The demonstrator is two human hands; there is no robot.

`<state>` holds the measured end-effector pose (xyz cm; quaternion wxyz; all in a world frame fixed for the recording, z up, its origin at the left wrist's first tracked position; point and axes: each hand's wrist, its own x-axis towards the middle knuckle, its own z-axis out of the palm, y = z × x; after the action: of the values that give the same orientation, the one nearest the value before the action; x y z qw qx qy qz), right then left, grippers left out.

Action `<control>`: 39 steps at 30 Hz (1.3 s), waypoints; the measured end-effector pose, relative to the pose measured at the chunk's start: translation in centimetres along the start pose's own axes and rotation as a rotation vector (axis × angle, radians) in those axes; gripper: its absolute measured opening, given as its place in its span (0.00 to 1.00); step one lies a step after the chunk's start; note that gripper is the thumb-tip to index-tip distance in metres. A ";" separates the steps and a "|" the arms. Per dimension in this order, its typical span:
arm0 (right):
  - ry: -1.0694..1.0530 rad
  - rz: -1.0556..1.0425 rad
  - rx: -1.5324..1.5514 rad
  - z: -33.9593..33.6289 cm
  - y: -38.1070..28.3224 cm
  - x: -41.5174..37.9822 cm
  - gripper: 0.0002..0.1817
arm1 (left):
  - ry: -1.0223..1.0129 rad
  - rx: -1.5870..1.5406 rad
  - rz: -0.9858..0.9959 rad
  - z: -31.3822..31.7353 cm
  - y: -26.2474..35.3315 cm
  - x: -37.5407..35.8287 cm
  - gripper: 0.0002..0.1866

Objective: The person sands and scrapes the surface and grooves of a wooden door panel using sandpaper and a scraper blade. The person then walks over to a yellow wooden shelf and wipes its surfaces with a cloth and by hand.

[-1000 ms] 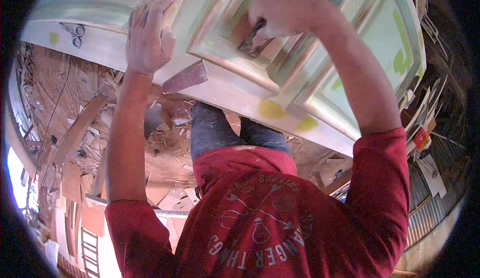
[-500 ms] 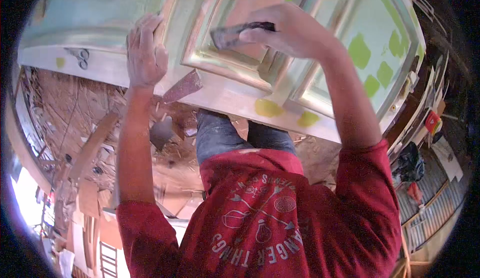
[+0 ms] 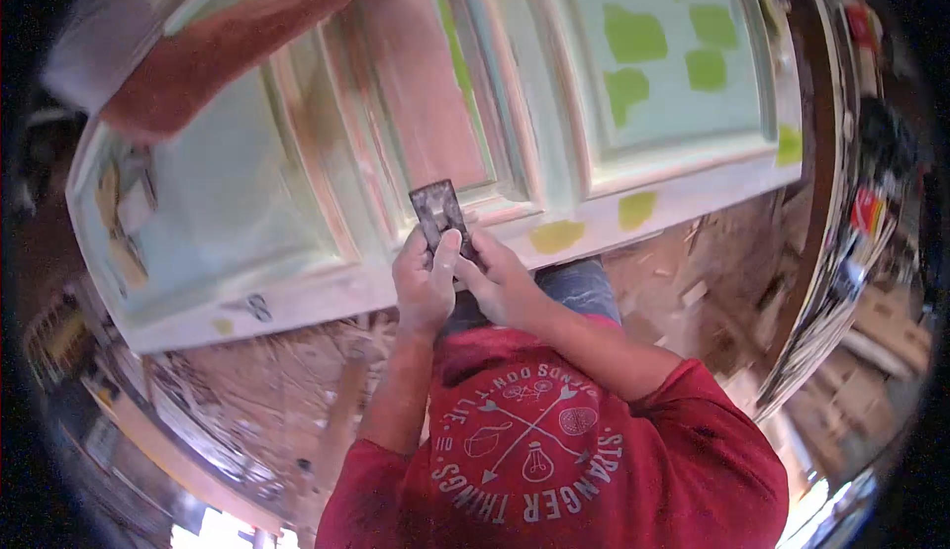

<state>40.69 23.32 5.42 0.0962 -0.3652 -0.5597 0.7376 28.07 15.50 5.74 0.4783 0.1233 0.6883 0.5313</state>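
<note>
A dark, flat rectangular tool (image 3: 435, 207) is held upright between my two hands near the front edge of a pale green panelled door (image 3: 228, 203). On its left side my left hand (image 3: 424, 287) is closed round the tool, the thumb lying across its face. My right hand (image 3: 503, 282) grips its lower right side, fingers pressed close to the left thumb. A pinkish inset panel (image 3: 416, 84) with a moulded frame lies just beyond the tool.
Another person's bare arm (image 3: 247, 35) reaches over the door from the upper left. Bright green patches (image 3: 633, 35) mark the right panel. Wood scraps lie on the floor (image 3: 693, 292). At the left end of the door sit some wooden pieces (image 3: 121, 223).
Both hands have come together at the door's front edge, with the tool brought down between them. My left hand has left the door surface. Another person's arm has come into view.
</note>
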 end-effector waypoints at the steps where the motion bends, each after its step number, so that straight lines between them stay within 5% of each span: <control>1: 0.054 -0.077 -0.113 0.3 1.1 -0.1 0.25 | -0.008 0.008 0.030 -0.9 0.0 0.5 0.15; 3: 0.181 -0.370 -0.411 -0.5 2.3 -0.2 0.20 | -0.084 0.450 0.222 -4.3 2.0 1.8 0.12; 5: 0.661 -0.293 -0.627 -2.0 4.1 -1.7 0.18 | -0.183 0.697 0.579 -7.9 2.5 5.1 0.09; 6: 0.886 -0.165 -0.527 -3.0 4.5 -2.1 0.19 | -0.249 0.772 0.567 -8.5 3.1 6.1 0.12; 8: 1.250 -0.319 -0.594 -5.5 6.5 -1.2 0.20 | -0.393 0.936 0.539 -9.5 5.0 7.4 0.20; 10: 1.379 -0.331 -0.736 -6.8 7.6 -0.1 0.21 | -0.525 1.011 0.729 -9.9 4.6 8.8 0.23; 12: 1.440 -0.383 -0.719 -6.6 7.9 0.8 0.22 | -0.606 1.119 0.938 -9.3 4.2 9.6 0.23; 16: 1.453 -0.331 -0.768 -6.7 8.0 0.9 0.22 | -0.716 1.163 0.755 -7.8 3.3 9.4 0.26; 25: 1.486 -0.368 -0.663 -6.6 8.5 1.1 0.20 | -0.851 1.072 0.746 -6.8 2.8 10.1 0.26; 31: 1.497 -0.321 -0.607 -6.4 8.4 1.1 0.19 | -0.822 1.047 0.615 -6.5 3.3 10.3 0.22; 39: 1.512 -0.330 -0.457 -6.1 8.9 1.1 0.18 | -0.770 1.027 0.688 -6.2 2.2 9.5 0.22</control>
<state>46.18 25.42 -3.67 0.4794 -0.6888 -0.5269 0.1345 17.57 19.06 2.47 0.3742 0.7198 0.5561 0.1805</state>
